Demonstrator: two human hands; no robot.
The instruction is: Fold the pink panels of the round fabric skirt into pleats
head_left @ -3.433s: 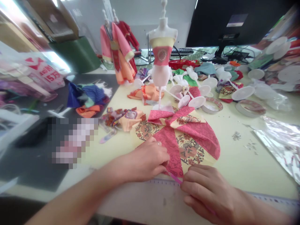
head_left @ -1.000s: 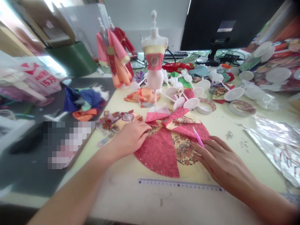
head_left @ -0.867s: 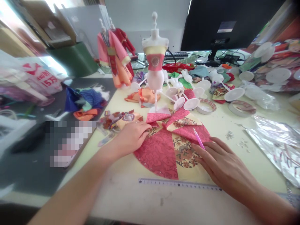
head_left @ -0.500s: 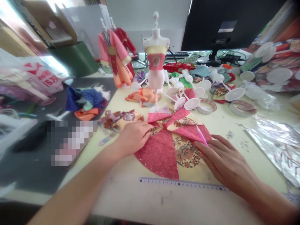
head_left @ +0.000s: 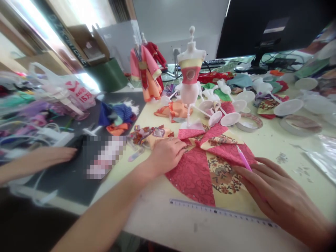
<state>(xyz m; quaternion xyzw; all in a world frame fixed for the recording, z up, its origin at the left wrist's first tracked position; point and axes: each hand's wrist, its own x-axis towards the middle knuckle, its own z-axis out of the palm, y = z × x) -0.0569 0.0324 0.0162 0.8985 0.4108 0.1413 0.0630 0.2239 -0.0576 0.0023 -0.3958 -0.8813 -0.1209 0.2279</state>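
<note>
A round doll-sized skirt (head_left: 194,178) of red and cream floral panels lies spread on the table, with part of its upper layer folded over. My left hand (head_left: 168,154) rests at its upper left, fingers curled and closed on the fabric edge; the fingertips are partly hidden. At the right side of the skirt, my right hand (head_left: 278,192) lies palm down, holding a slim pink pen-like tool (head_left: 244,159) with a pale tip pointing up over the folded cloth. A white ruler (head_left: 199,205) lies below the skirt and runs under my right hand.
Behind the skirt stands a white doll mannequin (head_left: 189,94) in a strapless top, beside a dressed one (head_left: 145,70). Tape rolls (head_left: 249,123) and cloth scraps (head_left: 117,115) lie around. At left, another person's hand (head_left: 60,154) rests near a dark object.
The view has swung left, so everything sits further right, and another person's hand now shows at left. My hands keep nearly the same places on the skirt.
</note>
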